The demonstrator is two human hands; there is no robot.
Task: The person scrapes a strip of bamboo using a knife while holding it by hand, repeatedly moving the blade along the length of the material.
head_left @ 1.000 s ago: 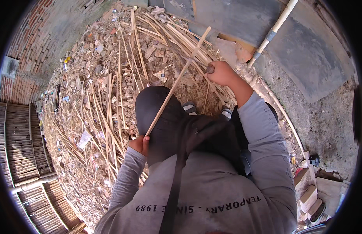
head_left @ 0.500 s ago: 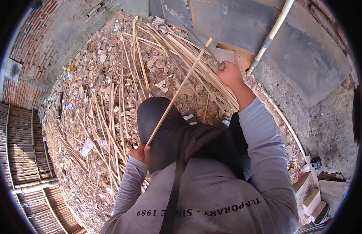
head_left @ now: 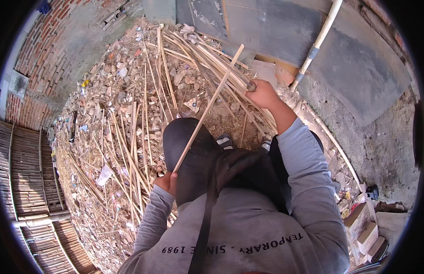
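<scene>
My left hand point(head_left: 166, 182) grips the near end of a long pale bamboo strip point(head_left: 207, 109), which slants up and away to the right. My right hand point(head_left: 262, 93) is raised farther out, shut on a dark tool handle point(head_left: 251, 86) right beside the strip's upper part; the tool's blade is hidden. Below my hands lie my dark trousers, a black strap and my grey sleeves.
A heap of bamboo strips and slats point(head_left: 143, 128) with rubble and litter covers the ground ahead. A grey concrete wall point(head_left: 358, 59) with a white pipe point(head_left: 319, 41) stands at right. Woven bamboo panels point(head_left: 24, 173) lie at left, stacked bricks point(head_left: 367, 228) at lower right.
My right hand has moved up and away along the strip, toward the wall. My left hand has stayed at the strip's near end. The view has tilted slightly.
</scene>
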